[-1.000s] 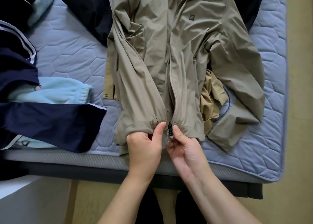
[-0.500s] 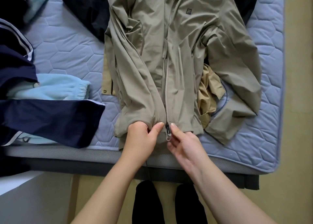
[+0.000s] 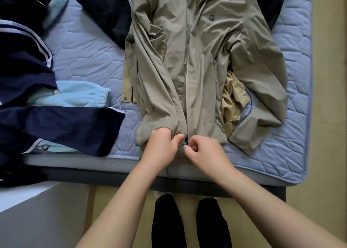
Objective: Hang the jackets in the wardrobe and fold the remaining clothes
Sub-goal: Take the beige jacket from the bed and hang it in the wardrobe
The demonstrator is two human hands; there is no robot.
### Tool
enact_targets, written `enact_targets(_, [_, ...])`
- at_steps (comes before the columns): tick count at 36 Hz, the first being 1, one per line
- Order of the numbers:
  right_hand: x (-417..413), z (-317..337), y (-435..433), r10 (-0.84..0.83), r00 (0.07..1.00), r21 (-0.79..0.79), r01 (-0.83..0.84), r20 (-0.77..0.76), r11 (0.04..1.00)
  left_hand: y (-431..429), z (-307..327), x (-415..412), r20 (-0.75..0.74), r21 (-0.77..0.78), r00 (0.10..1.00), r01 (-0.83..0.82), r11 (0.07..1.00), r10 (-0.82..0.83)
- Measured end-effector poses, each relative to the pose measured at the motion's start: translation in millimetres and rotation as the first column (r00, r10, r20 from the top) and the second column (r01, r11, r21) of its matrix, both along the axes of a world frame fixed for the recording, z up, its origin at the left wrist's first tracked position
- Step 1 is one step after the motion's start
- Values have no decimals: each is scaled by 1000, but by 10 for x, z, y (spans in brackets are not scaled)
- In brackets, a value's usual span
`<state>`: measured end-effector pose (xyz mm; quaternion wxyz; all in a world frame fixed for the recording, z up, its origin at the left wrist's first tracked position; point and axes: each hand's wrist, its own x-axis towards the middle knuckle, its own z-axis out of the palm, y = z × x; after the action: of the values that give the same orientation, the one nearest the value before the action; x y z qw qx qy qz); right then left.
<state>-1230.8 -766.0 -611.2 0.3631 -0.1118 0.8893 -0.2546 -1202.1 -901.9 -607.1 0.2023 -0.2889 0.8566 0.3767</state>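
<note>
**A:** Obs. The khaki jacket lies front-up on the mattress, lengthwise down its middle, with the hem at the mattress's near edge. The front panels meet along the zip line. I cannot tell whether the teeth are engaged higher up.

**B:** Hands?

**A:** The left hand bunches the hem on its own side of the zip, fingers curled tight round a fold of cloth. The right hand pinches at the zip slider, right at the hem, its fingers narrow and curled in. The two hands nearly touch.

**B:** Handling estimate?

**A:** It looks like a thin shell fabric, creased all over, so I judge it light, soft and probably slippery. It has no stiffness of its own, so the hem likely needs holding taut or the slider will drag cloth along. The best hold is low, on either side of the zip. For hanging, the collar or shoulders toward the mattress's far end look the sensible grip.

**B:** Risks?

**A:** The flap could catch in the slider. A tan garment tucked under the jacket, toward the mattress's right side, may also lift with it.

**B:** Other items?

**A:** A navy striped jacket and a pale blue fleece lie on the mattress's left part, neither hung nor folded.
</note>
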Motion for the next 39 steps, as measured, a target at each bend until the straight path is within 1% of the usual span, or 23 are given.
enact_targets(3, [14,-3,-45,192,972,110,-178,-133,978,-24,-42,33,31,8,1000,6,1000,-6])
enact_targets(5, [4,1,-44,338,912,184,-300,-231,936,-45,-56,71,38,9,999,14,1000,-14])
enact_targets(6, [-7,14,-36,424,862,224,-370,-279,901,-55,-62,90,41,3,999,24,1000,-24])
enact_targets(7, [-27,26,-19,510,789,262,-441,-341,858,-64,-68,110,48,-3,998,39,999,-39])
enact_targets(8, [-62,36,-8,590,695,312,-501,-412,807,-69,-75,130,63,-6,997,52,999,-52])
enact_targets(9, [-103,65,-12,640,620,356,-532,-453,768,-74,-83,147,83,-4,995,62,998,-61])
enact_targets(10, [-148,92,-18,670,571,386,-549,-475,741,-82,-92,156,105,4,992,67,998,-67])
enact_targets(11, [-200,119,-30,688,545,402,-561,-479,724,-95,-99,160,124,12,990,72,997,-73])
enact_targets(15, [-344,141,-126,744,503,425,-613,-440,666,-173,-111,61,128,29,988,85,996,-88])
enact_targets(18, [-382,128,-196,755,533,378,-656,-381,654,-235,-120,0,124,36,986,110,993,-113])
enact_targets(21, [-429,116,-219,752,530,355,-667,-391,655,-292,-116,-10,128,81,987,89,993,-99])
enact_targets(24, [-477,62,-205,746,524,348,-666,-412,660,-315,-126,-23,158,108,988,-20,994,2])
enact_targets(26, [-469,32,-197,724,531,329,-654,-441,681,-275,-148,-18,166,146,983,-103,984,78])
enact_targets(28, [-436,17,-178,703,538,309,-646,-465,698,-191,-178,4,174,148,978,-144,978,118])
enact_targets(31, [-411,-35,-126,695,545,289,-649,-469,704,-56,-208,70,155,60,982,-120,991,109])
enact_targets(34, [-425,-80,-121,687,559,285,-640,-464,713,-34,-211,72,104,19,992,-70,997,68])
enact_targets(36, [-461,-94,-127,663,594,282,-610,-456,740,-66,-202,44,97,30,995,-8,1000,5])
enact_targets(39, [-605,-103,-119,594,650,290,-521,-474,803,-147,-163,17,117,66,990,74,995,-82])
